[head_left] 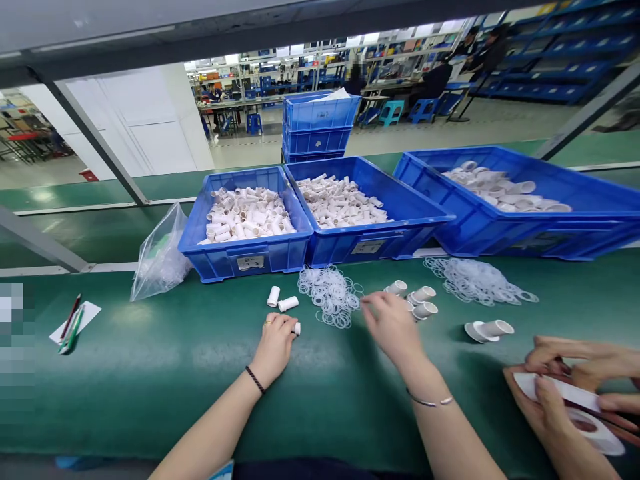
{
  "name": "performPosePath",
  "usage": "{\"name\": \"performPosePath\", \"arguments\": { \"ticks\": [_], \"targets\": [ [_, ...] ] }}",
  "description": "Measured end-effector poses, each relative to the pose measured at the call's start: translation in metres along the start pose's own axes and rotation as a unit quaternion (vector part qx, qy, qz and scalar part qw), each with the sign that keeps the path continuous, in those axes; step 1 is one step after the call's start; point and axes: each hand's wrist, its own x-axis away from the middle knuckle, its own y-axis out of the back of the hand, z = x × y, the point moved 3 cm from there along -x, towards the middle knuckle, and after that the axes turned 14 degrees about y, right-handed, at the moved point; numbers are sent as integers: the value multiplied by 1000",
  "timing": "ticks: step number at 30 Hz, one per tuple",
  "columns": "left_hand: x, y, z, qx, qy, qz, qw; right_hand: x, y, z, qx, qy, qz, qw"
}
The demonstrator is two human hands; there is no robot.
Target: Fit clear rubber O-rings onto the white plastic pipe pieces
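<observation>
My left hand (278, 337) is closed around a small white plastic tube (297, 328) on the green table; only the tube's end shows. Just beyond it are two loose white tubes, one upright (273, 296) and one lying (289, 304). My right hand (393, 327) reaches over the table with its fingertips pinched at the right edge of a pile of thin clear rings (333, 297). What is between those fingertips is too small to make out. Several white flanged tubes (423, 295) stand behind my right hand, partly hidden by it.
Blue bins of white tubes, left (245, 250), middle (370, 240) and right (540, 233), line the back. Another ring pile (475, 280) and a flanged tube (489, 330) lie rightward. At far right, a co-worker's hands (565, 387) hold white parts. A plastic bag (163, 257) and pens (73, 327) lie left.
</observation>
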Motion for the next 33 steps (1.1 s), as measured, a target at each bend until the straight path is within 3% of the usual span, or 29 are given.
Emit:
{"name": "performPosePath", "arguments": {
  "ticks": [2,4,8,15,18,21,25,29,33],
  "targets": [
    [-1,2,0,-4,17,7,1000,-12,-16,25,-64,73,74,993],
    [-2,4,0,0,32,10,999,-20,-30,44,-82,103,125,983],
    [-1,5,0,9,44,12,999,-25,-49,59,-77,113,160,978],
    [0,0,3,175,89,11,980,-22,-53,60,-69,116,125,983],
    [1,-1,2,214,96,12,972,-22,-47,66,-81,104,83,988],
    [3,-2,2,225,123,31,966,-22,-43,77,-153,103,36,982],
    [3,-5,3,231,161,32,959,-19,-45,96,-254,123,29,959],
    [4,-6,1,220,139,14,965,-18,-48,106,-269,130,33,954],
    [6,-3,-4,180,89,50,978,-18,-49,105,-310,115,51,942]
  ]
}}
